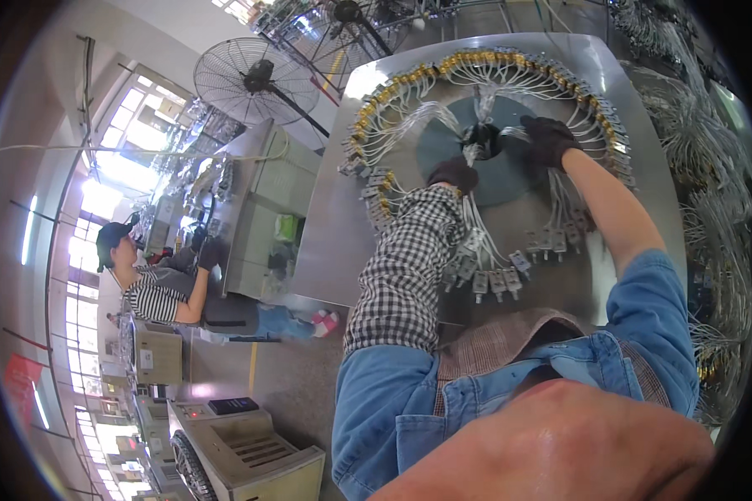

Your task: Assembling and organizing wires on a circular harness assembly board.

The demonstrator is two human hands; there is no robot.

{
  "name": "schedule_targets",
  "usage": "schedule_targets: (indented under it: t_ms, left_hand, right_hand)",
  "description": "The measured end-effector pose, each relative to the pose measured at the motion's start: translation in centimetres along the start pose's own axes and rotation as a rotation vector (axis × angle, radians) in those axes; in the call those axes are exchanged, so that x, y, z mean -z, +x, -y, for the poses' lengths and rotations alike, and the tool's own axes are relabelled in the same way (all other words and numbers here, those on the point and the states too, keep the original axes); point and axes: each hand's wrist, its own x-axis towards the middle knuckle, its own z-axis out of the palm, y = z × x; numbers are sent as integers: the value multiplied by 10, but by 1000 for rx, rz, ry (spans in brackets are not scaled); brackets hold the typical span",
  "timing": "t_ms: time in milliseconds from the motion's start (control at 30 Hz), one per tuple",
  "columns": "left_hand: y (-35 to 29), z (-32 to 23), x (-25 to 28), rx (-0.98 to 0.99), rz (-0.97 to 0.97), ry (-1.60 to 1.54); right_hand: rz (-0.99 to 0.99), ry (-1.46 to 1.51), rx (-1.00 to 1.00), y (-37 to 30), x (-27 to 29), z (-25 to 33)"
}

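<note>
Both of my hands wear dark gloves and work over a metal table [326, 259]. My left hand [454, 174] is closed round a bundle of white cables [471, 154] just left of the dark central hole. To the right of the hole, my right hand [549, 142] is closed on another white cable bundle [515, 132]; its fingertips are partly hidden. The cables fan outward over a grey-green disc [510, 188] to a ring of yellow and grey connectors [485, 58]. Nearer me, grey connectors [497, 280] hang from the left bundle and more connectors [551, 240] lie below my right hand.
Thick hanks of silvery cables [710, 184] hang along the right side. A black fan [257, 77] stands beyond the table. At left, another person [167, 284] works at a bench [263, 209]. A beige machine [246, 451] stands at lower left.
</note>
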Motion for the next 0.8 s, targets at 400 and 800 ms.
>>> schedule_targets:
  t_ms: [400,800]
  left_hand:
    - [52,38,41,-604,90,629]
    - [46,29,125,-583,30,683]
  right_hand:
    - [144,-158,148,40,-22,7]
    - [-3,-700,671,101,32,35]
